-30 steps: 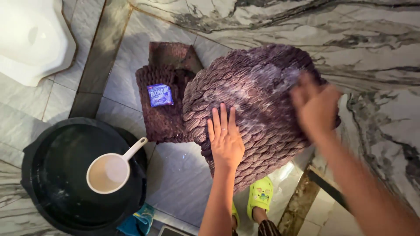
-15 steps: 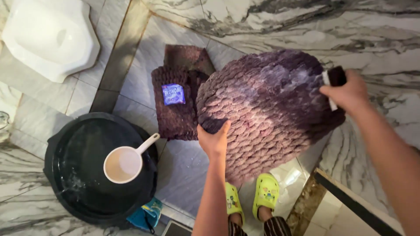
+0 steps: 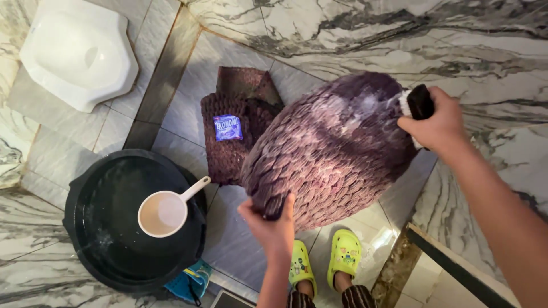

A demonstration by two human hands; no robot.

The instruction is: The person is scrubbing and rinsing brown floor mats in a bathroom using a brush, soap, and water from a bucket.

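Marble floor (image 3: pixel 354 34) surrounds a grey tiled patch where a purple mat (image 3: pixel 337 148) lies soapy. A black tub (image 3: pixel 85 188) at lower left holds water and a floating white scoop (image 3: pixel 165 212). A smaller brown mat (image 3: pixel 231 128), with a blue sachet (image 3: pixel 228 127) on it, lies beside the purple one. Left hand (image 3: pixel 273 225) fingers grip the purple mat's near edge; right hand (image 3: pixel 436 122) clasps a black brush (image 3: pixel 419 102) at its far edge.

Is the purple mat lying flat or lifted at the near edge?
Lifted. The left hand grips the purple mat at its near edge, curling it off the tiles; the right hand presses a brush on its far side.
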